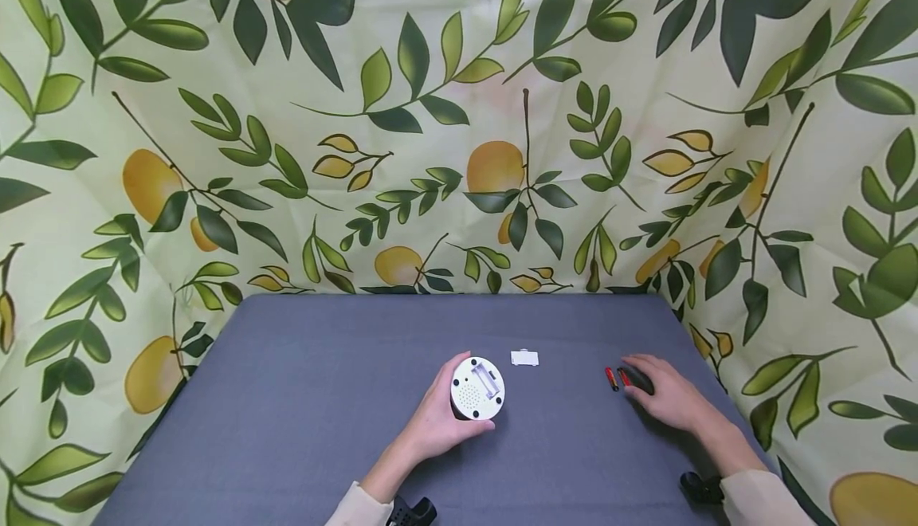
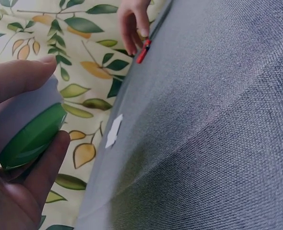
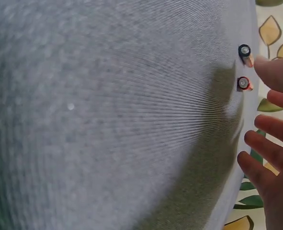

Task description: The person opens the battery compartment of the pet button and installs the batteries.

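My left hand (image 1: 443, 414) grips a round white device (image 1: 469, 398) by its sides, thumb and fingers curled around it. Its white base faces up, showing an uncovered battery slot, a patch of small holes and several dark feet. In the left wrist view, a green band (image 2: 33, 136) runs around its body. Over at the right, my right hand (image 1: 670, 398) is low over the table with its fingers apart and nothing held. Two red-and-black batteries (image 1: 611, 378) lie beside its thumb and fingertips; whether the thumb touches the nearer one is unclear.
A small white battery cover (image 1: 524, 359) lies flat on the grey-blue cloth-covered table (image 1: 344, 367), between the device and the batteries. Leaf-and-fruit-patterned fabric (image 1: 430, 191) hangs behind the table and at both sides.
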Action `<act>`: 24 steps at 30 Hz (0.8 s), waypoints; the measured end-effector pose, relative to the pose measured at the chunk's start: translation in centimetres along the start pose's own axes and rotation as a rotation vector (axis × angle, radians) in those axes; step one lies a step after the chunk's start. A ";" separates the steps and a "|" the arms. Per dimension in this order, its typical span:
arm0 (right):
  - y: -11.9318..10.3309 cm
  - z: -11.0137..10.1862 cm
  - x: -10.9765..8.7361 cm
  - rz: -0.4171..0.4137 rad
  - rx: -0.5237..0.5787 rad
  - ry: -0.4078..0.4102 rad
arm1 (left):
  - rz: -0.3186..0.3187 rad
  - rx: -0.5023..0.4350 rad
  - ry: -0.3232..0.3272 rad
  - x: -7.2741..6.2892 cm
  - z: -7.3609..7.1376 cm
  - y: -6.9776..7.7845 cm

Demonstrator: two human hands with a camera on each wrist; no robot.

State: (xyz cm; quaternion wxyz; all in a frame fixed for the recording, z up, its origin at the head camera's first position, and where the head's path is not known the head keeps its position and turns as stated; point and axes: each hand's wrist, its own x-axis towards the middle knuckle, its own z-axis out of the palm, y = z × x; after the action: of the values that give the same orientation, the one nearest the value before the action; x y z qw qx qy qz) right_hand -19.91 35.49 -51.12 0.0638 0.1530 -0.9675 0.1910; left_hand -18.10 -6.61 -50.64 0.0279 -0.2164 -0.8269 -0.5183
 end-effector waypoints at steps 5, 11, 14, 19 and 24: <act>0.7 0.7 0.0 -0.014 0.018 -0.017 | 0.009 0.013 -0.003 0.0 0.1 -0.1; 1.0 0.9 0.5 -0.021 0.020 -0.044 | 0.005 0.012 -0.009 0.0 0.3 0.0; 1.0 0.8 0.5 -0.015 0.016 -0.043 | 0.003 0.008 -0.011 0.0 0.3 0.1; 1.2 1.0 0.6 0.000 0.027 -0.013 | -0.001 0.001 -0.011 -0.1 0.3 0.1; 1.1 1.1 0.8 0.037 0.052 -0.006 | -0.004 0.001 -0.016 -0.2 0.4 0.1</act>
State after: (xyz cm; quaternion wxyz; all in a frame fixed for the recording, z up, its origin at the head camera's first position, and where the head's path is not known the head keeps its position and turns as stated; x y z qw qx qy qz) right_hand -21.08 35.77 -52.40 0.0532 0.1375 -0.9651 0.2165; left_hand -17.83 -6.31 -50.79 0.0203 -0.2191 -0.8278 -0.5161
